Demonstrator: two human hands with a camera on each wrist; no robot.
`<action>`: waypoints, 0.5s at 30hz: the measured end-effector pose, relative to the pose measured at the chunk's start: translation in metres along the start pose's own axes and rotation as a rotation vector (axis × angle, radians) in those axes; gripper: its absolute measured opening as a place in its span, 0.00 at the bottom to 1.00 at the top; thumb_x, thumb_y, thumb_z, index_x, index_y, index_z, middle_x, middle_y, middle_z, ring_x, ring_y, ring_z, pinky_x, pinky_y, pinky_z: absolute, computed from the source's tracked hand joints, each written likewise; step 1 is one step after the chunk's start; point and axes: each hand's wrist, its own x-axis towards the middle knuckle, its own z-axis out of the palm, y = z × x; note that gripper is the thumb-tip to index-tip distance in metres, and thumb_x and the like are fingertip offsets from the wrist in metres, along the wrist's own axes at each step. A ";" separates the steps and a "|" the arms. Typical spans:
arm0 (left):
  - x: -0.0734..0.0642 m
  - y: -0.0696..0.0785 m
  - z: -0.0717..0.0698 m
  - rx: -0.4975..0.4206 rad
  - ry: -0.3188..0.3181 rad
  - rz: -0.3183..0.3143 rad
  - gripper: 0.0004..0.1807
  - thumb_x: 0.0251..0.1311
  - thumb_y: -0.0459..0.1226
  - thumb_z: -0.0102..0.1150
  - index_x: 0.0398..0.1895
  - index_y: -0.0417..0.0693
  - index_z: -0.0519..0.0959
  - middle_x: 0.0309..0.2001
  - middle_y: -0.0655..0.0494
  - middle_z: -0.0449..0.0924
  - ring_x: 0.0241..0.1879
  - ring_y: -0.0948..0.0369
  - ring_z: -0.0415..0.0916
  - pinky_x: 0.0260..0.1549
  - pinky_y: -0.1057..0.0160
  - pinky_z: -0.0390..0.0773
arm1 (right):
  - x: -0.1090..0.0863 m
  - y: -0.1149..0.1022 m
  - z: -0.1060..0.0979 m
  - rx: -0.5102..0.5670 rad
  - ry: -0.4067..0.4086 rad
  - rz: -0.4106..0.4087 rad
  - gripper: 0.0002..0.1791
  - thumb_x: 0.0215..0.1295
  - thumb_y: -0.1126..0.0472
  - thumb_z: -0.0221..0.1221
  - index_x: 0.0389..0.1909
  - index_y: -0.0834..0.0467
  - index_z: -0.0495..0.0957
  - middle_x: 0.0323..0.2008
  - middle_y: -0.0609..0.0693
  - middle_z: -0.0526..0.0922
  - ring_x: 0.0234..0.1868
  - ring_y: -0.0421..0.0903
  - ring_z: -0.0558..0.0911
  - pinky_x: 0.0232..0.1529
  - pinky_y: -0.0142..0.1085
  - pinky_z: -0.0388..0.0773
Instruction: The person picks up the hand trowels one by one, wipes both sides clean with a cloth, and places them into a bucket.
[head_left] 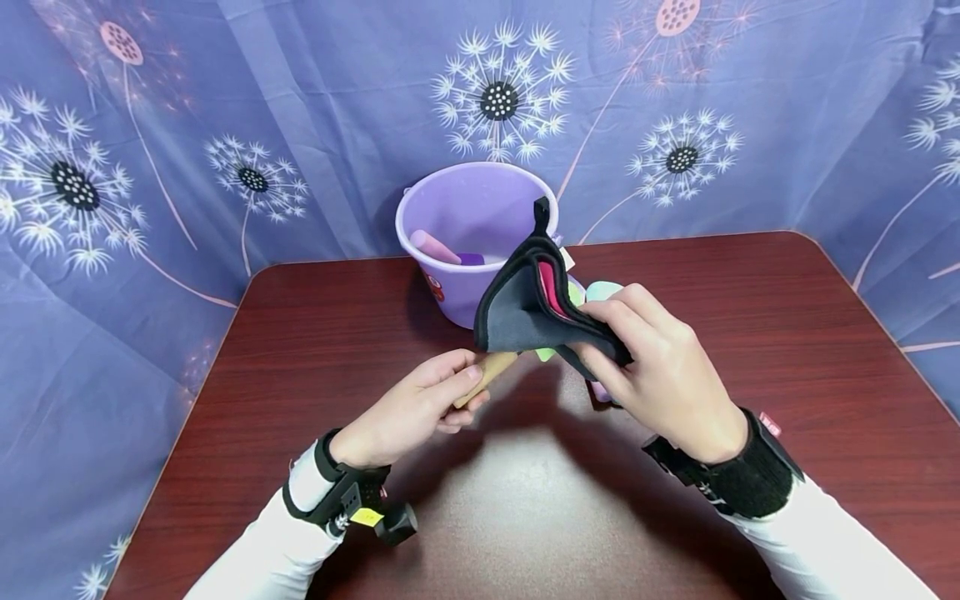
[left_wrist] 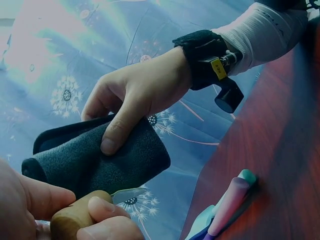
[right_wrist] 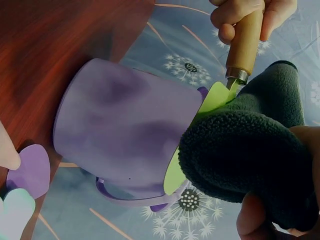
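My left hand grips the wooden handle of a small garden hand tool. In the right wrist view a metal collar joins this handle to a green head. A folded dark grey cloth with black edging and a red-pink patch is held by my right hand, thumb on one side and fingers on the other. The cloth overlaps the tool's head and hides most of it. Fleecy pile shows on the cloth in the right wrist view. Both hands are above the table, in front of the bucket.
A purple bucket stands at the table's back edge, with a pink-handled item inside. Right of it, partly behind my right hand, lie mint-green and pink-purple items. A dandelion-print curtain hangs behind the dark red table.
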 end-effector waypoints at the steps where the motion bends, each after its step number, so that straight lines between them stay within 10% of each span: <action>1: 0.000 0.000 0.000 -0.005 -0.003 0.002 0.17 0.79 0.43 0.39 0.41 0.35 0.66 0.30 0.47 0.63 0.22 0.61 0.56 0.21 0.69 0.55 | 0.000 -0.001 0.000 0.005 -0.001 -0.001 0.14 0.59 0.61 0.66 0.46 0.60 0.81 0.36 0.50 0.74 0.33 0.39 0.69 0.27 0.32 0.69; 15: 0.002 -0.004 -0.004 -0.027 -0.050 0.101 0.21 0.81 0.44 0.32 0.48 0.35 0.71 0.28 0.38 0.65 0.20 0.61 0.56 0.19 0.68 0.54 | 0.005 -0.011 -0.006 0.078 0.023 -0.004 0.11 0.59 0.63 0.65 0.43 0.60 0.81 0.35 0.48 0.75 0.34 0.38 0.70 0.31 0.29 0.67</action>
